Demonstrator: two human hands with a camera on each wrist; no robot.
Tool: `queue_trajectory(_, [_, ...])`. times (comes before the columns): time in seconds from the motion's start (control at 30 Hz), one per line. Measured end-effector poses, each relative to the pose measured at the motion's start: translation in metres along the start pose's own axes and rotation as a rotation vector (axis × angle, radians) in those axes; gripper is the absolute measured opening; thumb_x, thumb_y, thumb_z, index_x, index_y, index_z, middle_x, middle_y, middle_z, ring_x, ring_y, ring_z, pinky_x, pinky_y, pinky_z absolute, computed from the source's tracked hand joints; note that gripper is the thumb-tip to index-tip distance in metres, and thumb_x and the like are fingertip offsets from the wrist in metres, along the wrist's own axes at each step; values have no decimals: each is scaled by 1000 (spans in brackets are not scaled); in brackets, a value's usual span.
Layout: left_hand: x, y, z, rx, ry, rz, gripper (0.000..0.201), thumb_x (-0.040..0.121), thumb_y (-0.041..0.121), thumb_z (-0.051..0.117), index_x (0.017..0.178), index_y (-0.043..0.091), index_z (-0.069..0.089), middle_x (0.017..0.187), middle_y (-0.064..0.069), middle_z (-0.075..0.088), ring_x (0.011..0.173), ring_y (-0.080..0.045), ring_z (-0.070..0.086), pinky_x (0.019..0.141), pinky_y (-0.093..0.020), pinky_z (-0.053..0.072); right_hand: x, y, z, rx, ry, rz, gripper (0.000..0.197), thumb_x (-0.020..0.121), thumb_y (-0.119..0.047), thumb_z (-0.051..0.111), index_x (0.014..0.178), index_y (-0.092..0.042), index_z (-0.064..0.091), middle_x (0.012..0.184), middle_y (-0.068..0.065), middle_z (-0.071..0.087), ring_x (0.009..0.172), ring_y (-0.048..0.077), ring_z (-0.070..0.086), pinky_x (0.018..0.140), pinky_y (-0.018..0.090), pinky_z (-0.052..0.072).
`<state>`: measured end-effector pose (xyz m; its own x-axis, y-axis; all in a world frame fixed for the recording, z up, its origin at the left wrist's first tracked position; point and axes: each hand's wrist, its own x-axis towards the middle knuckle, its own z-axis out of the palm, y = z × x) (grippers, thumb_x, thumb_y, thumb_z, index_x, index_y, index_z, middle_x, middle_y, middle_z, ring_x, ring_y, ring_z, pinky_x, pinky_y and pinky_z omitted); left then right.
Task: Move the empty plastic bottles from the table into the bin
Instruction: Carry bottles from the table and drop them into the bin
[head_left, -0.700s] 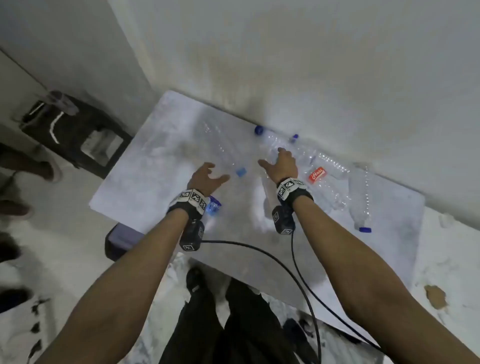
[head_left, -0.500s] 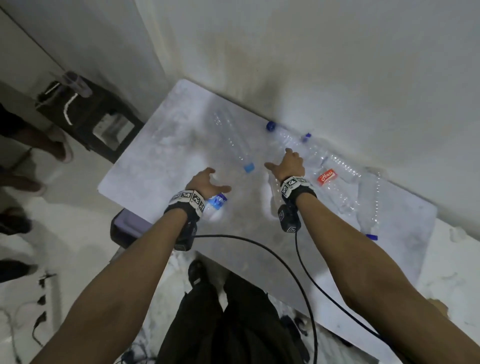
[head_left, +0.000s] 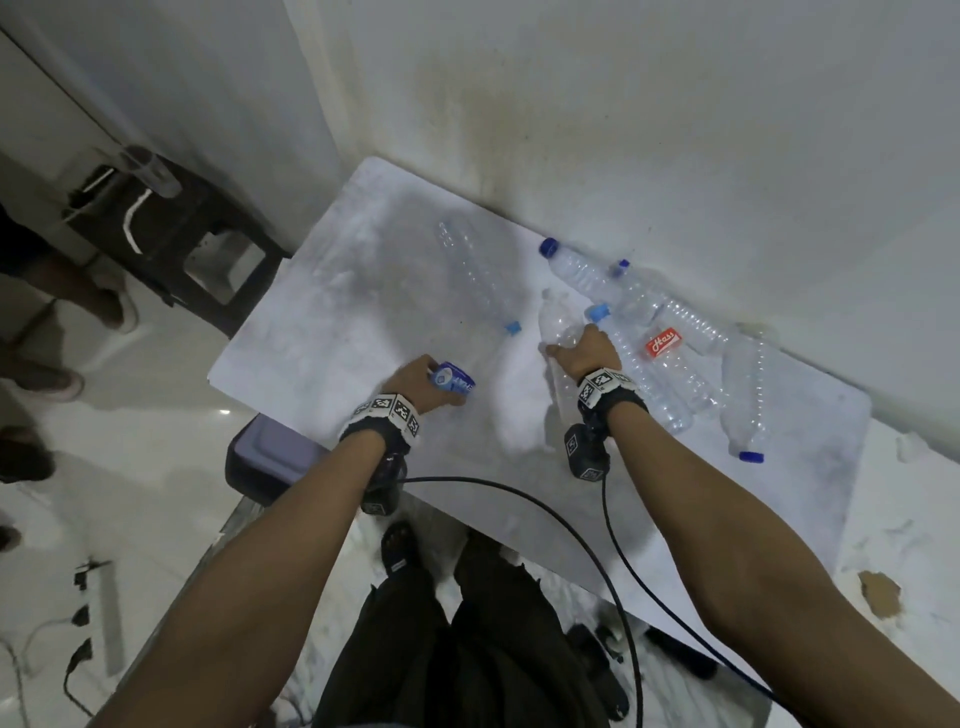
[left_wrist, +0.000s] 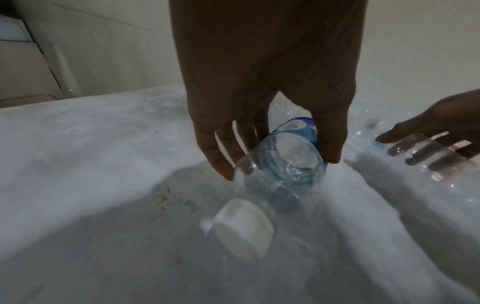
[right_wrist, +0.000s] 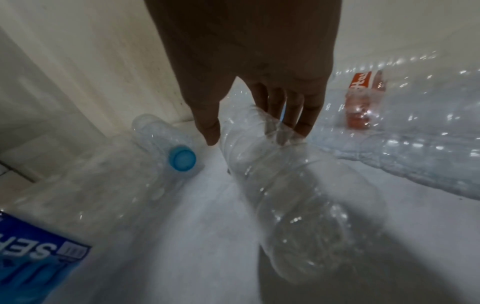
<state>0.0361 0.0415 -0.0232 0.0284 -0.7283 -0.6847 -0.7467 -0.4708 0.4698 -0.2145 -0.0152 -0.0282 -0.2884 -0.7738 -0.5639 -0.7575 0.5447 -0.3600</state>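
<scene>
My left hand (head_left: 431, 379) grips a small clear bottle with a blue label (head_left: 456, 383) near the table's front left. In the left wrist view its fingers and thumb (left_wrist: 275, 164) curl round that bottle (left_wrist: 288, 170), whose white cap (left_wrist: 241, 230) points toward the camera. My right hand (head_left: 571, 348) holds a bare clear bottle (head_left: 556, 325) at mid-table. The right wrist view shows the thumb and fingers (right_wrist: 254, 137) either side of this bottle (right_wrist: 285, 195). A dark bin (head_left: 265, 462) stands under the table's front left edge.
Another bottle with a light blue cap (head_left: 478, 280) lies on the white table (head_left: 322, 332). Several more, one with a red label (head_left: 662, 343), lie along the wall. A black stool (head_left: 171, 234) and a person's feet (head_left: 111, 309) are on the left.
My left hand has come down and closed round the blue-labelled bottle. My right hand has drawn back a little and taken hold of the bare clear bottle.
</scene>
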Motion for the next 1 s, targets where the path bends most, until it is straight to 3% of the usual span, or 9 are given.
queue_trajectory(0.23, [-22,4,-36,-132,80,141,63,70,39,82,118,7,57,118,-12,64,106,-29,61,89,-34,47,-38,-21,-15,303,-25,-3,83,78,-37,74,143,-7,33,143,14,49,130,30,49,109,36,38])
queue_trajectory(0.43, [-49,-29,-79,-267,169,199,65,62,44,86,110,11,58,109,-8,67,97,-24,64,82,-32,50,-84,-76,5,420,-62,-107,95,62,-37,82,139,-19,29,128,14,61,114,29,61,99,45,50])
queue_trajectory(0.53, [-68,-59,-99,-322,239,216,65,62,41,87,111,11,57,106,-8,66,99,-25,64,86,-33,50,-119,-109,22,438,-74,-205,107,61,-35,81,147,-30,18,136,13,56,118,30,58,96,48,51])
queue_trajectory(0.6, [-82,-82,-110,-369,274,212,74,62,40,87,121,14,51,108,-10,65,97,-25,64,87,-35,53,-146,-126,35,460,-105,-302,113,70,-23,81,150,-41,2,144,7,47,118,31,57,82,43,57])
queue_trajectory(0.67, [-100,-106,-119,-400,292,230,93,64,40,86,139,23,34,109,-10,63,97,-27,64,86,-40,54,-170,-137,48,428,-142,-390,117,76,-16,78,148,-49,-8,126,7,52,99,27,63,58,30,55])
queue_trajectory(0.73, [-117,-130,-125,-438,315,247,105,67,35,85,148,30,19,107,-5,59,95,-25,62,83,-37,52,-193,-149,59,373,-147,-474,119,76,-15,77,148,-50,-12,117,3,50,82,21,61,53,26,53])
queue_trajectory(0.8, [-135,-151,-127,-457,358,227,101,67,31,85,146,27,23,107,-5,59,97,-24,61,85,-35,50,-214,-157,71,333,-161,-511,119,75,-15,78,149,-48,-10,117,5,49,86,23,61,57,30,55])
queue_trajectory(0.9, [-163,-178,-123,-496,400,167,76,65,29,86,127,14,45,112,-12,63,105,-30,63,87,-37,51,-239,-160,89,279,-217,-504,108,73,-19,79,148,-44,5,116,15,53,101,31,61,63,35,57])
queue_trajectory(1.0, [-191,-200,-111,-533,447,121,66,57,35,87,109,14,51,103,-9,64,99,-28,64,86,-37,51,-261,-155,110,260,-245,-515,86,73,-25,78,138,-39,23,112,16,54,94,31,61,72,44,59])
